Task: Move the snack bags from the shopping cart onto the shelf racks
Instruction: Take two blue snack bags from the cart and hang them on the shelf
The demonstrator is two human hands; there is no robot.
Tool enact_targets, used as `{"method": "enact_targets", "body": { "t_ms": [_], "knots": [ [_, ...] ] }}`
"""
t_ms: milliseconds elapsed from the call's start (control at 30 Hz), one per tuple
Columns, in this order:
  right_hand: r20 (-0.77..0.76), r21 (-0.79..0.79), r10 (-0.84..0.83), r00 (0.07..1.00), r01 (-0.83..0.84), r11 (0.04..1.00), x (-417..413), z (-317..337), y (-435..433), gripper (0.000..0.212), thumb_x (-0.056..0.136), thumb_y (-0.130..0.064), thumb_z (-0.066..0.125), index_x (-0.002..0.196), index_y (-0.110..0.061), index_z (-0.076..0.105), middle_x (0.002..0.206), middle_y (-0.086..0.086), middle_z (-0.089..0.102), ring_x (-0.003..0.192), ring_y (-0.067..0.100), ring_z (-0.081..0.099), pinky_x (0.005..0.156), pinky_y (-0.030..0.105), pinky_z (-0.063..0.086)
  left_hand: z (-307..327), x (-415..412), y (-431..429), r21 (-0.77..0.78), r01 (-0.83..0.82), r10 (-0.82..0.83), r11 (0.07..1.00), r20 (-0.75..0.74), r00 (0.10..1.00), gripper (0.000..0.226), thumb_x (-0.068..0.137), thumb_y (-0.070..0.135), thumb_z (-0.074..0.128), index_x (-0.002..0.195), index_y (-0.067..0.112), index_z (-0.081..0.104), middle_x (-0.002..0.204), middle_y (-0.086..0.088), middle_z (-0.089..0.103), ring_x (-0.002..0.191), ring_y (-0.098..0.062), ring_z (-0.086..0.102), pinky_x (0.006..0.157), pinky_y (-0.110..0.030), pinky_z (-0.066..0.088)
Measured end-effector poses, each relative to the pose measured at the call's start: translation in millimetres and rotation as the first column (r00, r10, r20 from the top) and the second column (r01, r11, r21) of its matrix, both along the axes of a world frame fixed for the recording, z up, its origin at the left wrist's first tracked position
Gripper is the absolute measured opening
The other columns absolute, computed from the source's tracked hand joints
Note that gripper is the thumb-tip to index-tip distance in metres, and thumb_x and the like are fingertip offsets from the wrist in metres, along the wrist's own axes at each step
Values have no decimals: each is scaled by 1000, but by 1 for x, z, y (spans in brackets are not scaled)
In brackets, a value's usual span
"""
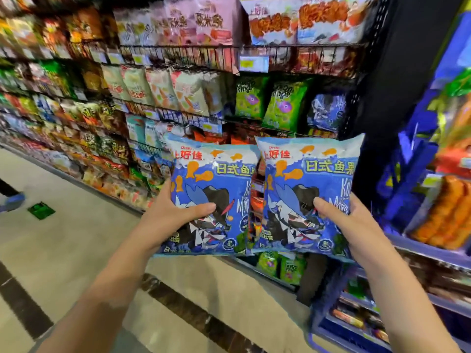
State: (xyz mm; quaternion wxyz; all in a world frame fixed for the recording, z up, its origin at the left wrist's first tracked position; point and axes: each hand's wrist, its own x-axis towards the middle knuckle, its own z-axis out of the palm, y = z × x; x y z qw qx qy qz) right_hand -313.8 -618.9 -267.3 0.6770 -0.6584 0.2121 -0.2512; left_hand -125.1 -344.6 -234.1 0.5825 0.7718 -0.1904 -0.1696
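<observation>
l hand (173, 215) grips blue 上好佳 日式鱼果 bag (219, 179), r hand (341, 220) grips twin bag (305, 179), facing racks (178, 53).

A supermarket snack aisle: wire shelf racks (178, 50) packed with snack bags (285, 105), yellow price tags (253, 63).

Fingers of left hand (175, 215) & right hand (349, 225) hidden behind the pkts; only thumbs show. At its 3 o'clock, left bag (211, 179) edge sits under right bag (305, 179), last char cut off. At 10 o'clock shelf racks (63, 80) blurred, labels unreadable. At 12 price tag (253, 63) txt illegible. At 9 blue shoe (12, 201) cut by frame edge.
</observation>
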Motion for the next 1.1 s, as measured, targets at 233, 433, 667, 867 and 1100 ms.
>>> {"method": "enact_targets", "body": {
  "t_ms": [233, 433, 667, 867, 1100],
  "knots": [
    [-1, -30, -56, 998, 56, 998, 49, 10, -38, 58, 75, -42, 77, 130, -31, 62, 119, -9, 75, 106, 11, 73, 93, 36, 54, 2, 74, -65, -29, 93, -93, 995, 4, 996, 73, 63, 33, 89, 122, 49, 48, 97, 35, 71, 85, 20, 64, 96, -26, 44],
    [-26, -45, -188, 982, 187, 981, 76, 8, -64, 41, 86, -38, 70, 126, -34, 62, 113, -18, 75, 103, 1, 72, 84, 21, 54, -6, 151, -115, -42, 176, -177, 983, -27, 984, 88, 46, 67, 95, 117, 49, 47, 107, 36, 62, 118, -9, 56, 105, -35, 38],
    [-27, -51, -416, 909, 414, 909, 137, 9, -72, 29, 87, -31, 71, 116, -31, 66, 104, -16, 78, 96, 4, 74, 78, 21, 56, 5, 237, -172, -58, 312, -311, 948, 39, 950, 97, 78, 34, 81, 159, 27, 29, 127, 19, 37, 130, -8, 39, 113, -39, 32],
    [-49, -98, -538, 842, 532, 841, 190, 27, -78, 38, 80, -43, 72, 116, -33, 67, 108, -13, 78, 101, 8, 74, 90, 32, 55, 9, 318, -207, -94, 493, -494, 865, 14, 869, 102, 40, 73, 89, 130, 45, 49, 123, 29, 61, 115, -1, 60, 105, -37, 42],
    [-83, -73, -536, 840, 532, 844, 216, 36, -104, 45, 85, -49, 77, 124, -29, 65, 115, -2, 77, 106, 20, 74, 93, 38, 59, 9, 351, -237, -153, 556, -560, 817, 16, 828, 105, 48, 63, 94, 139, 37, 51, 130, 19, 68, 122, -9, 63, 113, -43, 44]
  ]
}}
